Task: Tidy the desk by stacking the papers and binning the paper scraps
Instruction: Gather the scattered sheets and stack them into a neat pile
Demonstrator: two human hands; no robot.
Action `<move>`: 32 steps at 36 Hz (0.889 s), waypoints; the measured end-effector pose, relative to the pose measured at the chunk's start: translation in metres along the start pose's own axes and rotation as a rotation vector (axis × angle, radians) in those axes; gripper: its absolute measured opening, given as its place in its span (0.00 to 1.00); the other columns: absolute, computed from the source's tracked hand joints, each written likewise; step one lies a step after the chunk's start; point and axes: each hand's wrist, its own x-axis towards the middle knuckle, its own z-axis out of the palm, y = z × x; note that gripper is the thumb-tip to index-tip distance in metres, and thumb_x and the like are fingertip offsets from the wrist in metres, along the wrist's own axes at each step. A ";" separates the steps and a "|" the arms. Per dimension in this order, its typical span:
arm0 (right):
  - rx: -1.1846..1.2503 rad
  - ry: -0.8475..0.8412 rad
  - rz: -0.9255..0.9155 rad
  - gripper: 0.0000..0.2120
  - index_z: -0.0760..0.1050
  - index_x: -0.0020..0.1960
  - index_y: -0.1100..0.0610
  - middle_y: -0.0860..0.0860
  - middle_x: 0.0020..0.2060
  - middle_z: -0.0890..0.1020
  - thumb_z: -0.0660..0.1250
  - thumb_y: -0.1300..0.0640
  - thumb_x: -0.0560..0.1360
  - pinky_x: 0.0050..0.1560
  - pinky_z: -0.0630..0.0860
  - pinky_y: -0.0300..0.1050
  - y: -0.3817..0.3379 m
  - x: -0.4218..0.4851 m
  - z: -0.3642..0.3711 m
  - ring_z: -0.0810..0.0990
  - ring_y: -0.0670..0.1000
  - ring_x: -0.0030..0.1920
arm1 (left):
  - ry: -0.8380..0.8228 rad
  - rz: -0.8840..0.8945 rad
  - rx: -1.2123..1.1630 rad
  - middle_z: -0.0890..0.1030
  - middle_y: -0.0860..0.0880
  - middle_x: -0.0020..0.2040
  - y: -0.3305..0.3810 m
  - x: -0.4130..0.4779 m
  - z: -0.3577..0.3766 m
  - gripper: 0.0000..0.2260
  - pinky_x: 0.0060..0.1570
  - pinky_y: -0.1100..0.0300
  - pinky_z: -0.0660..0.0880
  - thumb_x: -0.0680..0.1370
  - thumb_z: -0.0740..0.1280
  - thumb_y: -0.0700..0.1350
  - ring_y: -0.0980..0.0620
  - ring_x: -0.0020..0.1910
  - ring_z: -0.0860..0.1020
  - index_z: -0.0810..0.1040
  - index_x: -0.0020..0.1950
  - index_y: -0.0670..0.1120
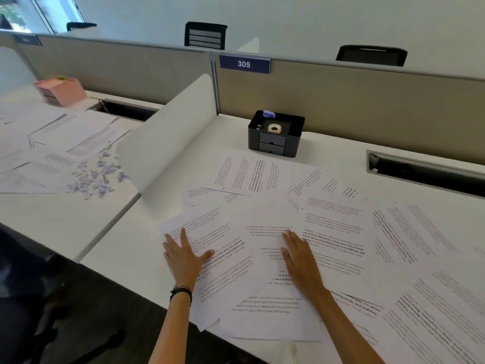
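Across the near counter (126, 258), many printed papers (338, 232), loose and overlapping at different angles, not yet in a stack; a few of them over the front edge. Flat on the left part of this spread, the left hand (183, 254), palm down, with fingers (183, 236) straight and fanned apart, gripping nothing. Flat on the middle papers, the right hand (301, 261), fingers straight and close together, also palm down and holding nothing (only pressing on the paper). Around the left wrist, a dark bracelet (181, 291).

Behind the papers, touching the farthest one or just beside it (hard to tell which), a black organiser (275, 143) with two small drawers, and in its top tray a roll of tape (273, 128). To the right of it, a long cable slot (425, 174) in the counter. On the grey partition (341, 101) behind, a blue plate (244, 64) with the number 305.

To the left, a curved white divider (170, 137). Beyond it, a second counter (65, 219) with more sheets (73, 135) and, on top of them, a heap of small pale purple paper scraps (94, 177). Further back there, a pink box (63, 90). Beyond the partition, the backs of black chairs (205, 35).
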 end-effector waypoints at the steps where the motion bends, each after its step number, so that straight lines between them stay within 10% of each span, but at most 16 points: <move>1: 0.024 0.013 0.020 0.37 0.57 0.74 0.52 0.48 0.73 0.60 0.33 0.34 0.74 0.73 0.41 0.39 0.001 0.000 -0.002 0.52 0.42 0.73 | -0.017 0.020 -0.020 0.40 0.38 0.75 0.002 0.000 0.001 0.49 0.71 0.46 0.42 0.66 0.72 0.60 0.38 0.74 0.42 0.47 0.76 0.46; 16: 0.217 0.132 0.128 0.39 0.59 0.73 0.53 0.49 0.71 0.64 0.39 0.30 0.72 0.72 0.47 0.39 0.005 -0.002 -0.010 0.58 0.44 0.71 | -0.160 0.269 -0.067 0.39 0.39 0.75 0.050 -0.021 0.041 0.50 0.72 0.51 0.40 0.67 0.71 0.62 0.43 0.75 0.39 0.44 0.76 0.47; 24: 0.199 -0.014 0.079 0.28 0.57 0.74 0.53 0.48 0.73 0.59 0.59 0.47 0.78 0.71 0.49 0.39 0.022 0.000 -0.017 0.55 0.48 0.73 | -0.207 0.431 -0.108 0.40 0.43 0.76 0.078 -0.041 0.063 0.45 0.71 0.54 0.38 0.70 0.68 0.62 0.48 0.75 0.41 0.45 0.76 0.49; 32: 0.267 0.056 0.051 0.22 0.61 0.72 0.56 0.47 0.72 0.61 0.59 0.57 0.79 0.71 0.53 0.39 0.026 -0.010 -0.025 0.58 0.46 0.72 | -0.094 0.213 -0.477 0.55 0.43 0.75 0.080 -0.039 0.054 0.28 0.71 0.52 0.54 0.77 0.66 0.43 0.46 0.74 0.53 0.59 0.73 0.45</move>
